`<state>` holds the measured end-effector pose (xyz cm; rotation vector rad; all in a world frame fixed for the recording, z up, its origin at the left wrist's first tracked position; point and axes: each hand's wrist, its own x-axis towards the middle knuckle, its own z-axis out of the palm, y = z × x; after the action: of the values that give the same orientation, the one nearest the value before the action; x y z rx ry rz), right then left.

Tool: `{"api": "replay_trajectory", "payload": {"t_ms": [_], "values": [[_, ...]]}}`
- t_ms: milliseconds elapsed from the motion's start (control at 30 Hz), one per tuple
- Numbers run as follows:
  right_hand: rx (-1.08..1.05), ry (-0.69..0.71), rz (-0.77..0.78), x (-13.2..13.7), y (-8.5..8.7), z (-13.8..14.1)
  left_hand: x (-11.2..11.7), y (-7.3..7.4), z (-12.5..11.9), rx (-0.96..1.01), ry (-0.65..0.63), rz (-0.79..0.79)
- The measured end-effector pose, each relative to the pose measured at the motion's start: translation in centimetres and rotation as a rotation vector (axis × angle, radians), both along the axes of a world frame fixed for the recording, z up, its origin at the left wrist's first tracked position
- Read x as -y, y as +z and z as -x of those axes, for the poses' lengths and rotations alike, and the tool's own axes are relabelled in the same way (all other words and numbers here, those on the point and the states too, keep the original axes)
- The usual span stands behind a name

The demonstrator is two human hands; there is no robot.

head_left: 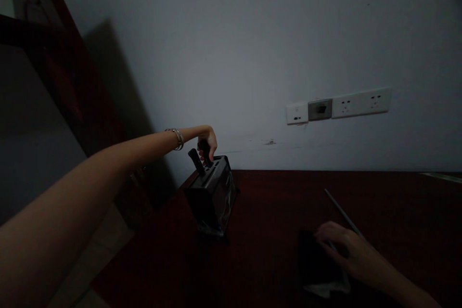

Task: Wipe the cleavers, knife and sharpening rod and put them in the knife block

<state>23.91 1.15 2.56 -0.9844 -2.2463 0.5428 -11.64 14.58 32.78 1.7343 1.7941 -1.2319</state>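
Note:
A dark knife block (212, 192) with slots in its top stands on the left part of the table. My left hand (208, 142) reaches over it, fingers wrapped round a black knife handle (205, 148) at the slots. Beside that, a second black handle (195, 160) sticks up at a slant. At the lower right, my right hand (341, 245) is closed with curled fingers at the edge of a dark flat object (314, 262); what it grips is too dark to make out. A thin grey rod-like strip (342, 211) lies just beyond that hand.
The dark reddish table (267, 207) meets a pale wall (231, 57) at the back. Several socket and switch plates (361, 103) are on the wall at right. A light strip (443, 177) lies at the table's far right. Floor tiles (104, 245) show past the left edge.

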Motion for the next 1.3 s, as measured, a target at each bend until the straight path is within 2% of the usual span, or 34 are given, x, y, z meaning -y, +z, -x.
{"api": "replay_trajectory", "payload": {"t_ms": [67, 133, 300, 367, 433, 500, 667, 833, 1033, 1100, 1200, 1267, 1300], "values": [[0.001, -0.009, -0.002, 0.0, 0.0, 0.0, 0.0, -0.2, 0.0, 0.031, -0.084, -0.023], [0.011, -0.007, -0.005, 0.0, 0.0, 0.0, 0.0, -0.5, -0.1, 0.028, -0.111, 0.004], [0.011, -0.004, -0.012, 0.0, 0.2, 0.0, 0.1, -1.2, -0.4, 0.007, 0.05, 0.007], [0.0, -0.005, -0.005, 0.0, 0.2, 0.0, 0.1, -1.4, -0.5, -0.003, 0.102, 0.083], [-0.01, 0.0, 0.008, 0.0, 0.2, 0.0, 0.1, -1.5, -0.6, -0.019, 0.102, 0.184], [-0.017, 0.0, 0.015, 0.0, 0.2, 0.0, 0.2, -1.5, -0.8, -0.028, 0.047, 0.227], [0.001, -0.006, 0.002, 0.0, 0.0, 0.0, 0.4, -1.5, -0.9, -0.017, 0.053, 0.112], [0.024, 0.015, 0.032, -0.3, -0.2, -0.1, 0.4, -1.6, -0.8, -0.052, -0.066, 0.169], [0.064, 0.01, -0.003, -0.3, -0.2, -0.1, 0.6, -1.7, -0.8, -0.15, -0.154, 0.148], [0.067, 0.0, -0.013, -0.2, -0.1, 0.0, 0.6, -1.7, -0.7, -0.13, -0.132, 0.119], [0.047, -0.014, -0.028, 0.1, 0.0, 0.1, 0.5, -1.7, -0.5, -0.039, -0.034, -0.035], [0.033, -0.018, -0.035, 0.2, 0.1, 0.1, 0.4, -1.8, -0.3, 0.028, -0.031, -0.097], [0.031, -0.019, -0.035, 0.2, 0.2, 0.1, 0.3, -1.8, -0.2, 0.044, -0.051, -0.08]]}}
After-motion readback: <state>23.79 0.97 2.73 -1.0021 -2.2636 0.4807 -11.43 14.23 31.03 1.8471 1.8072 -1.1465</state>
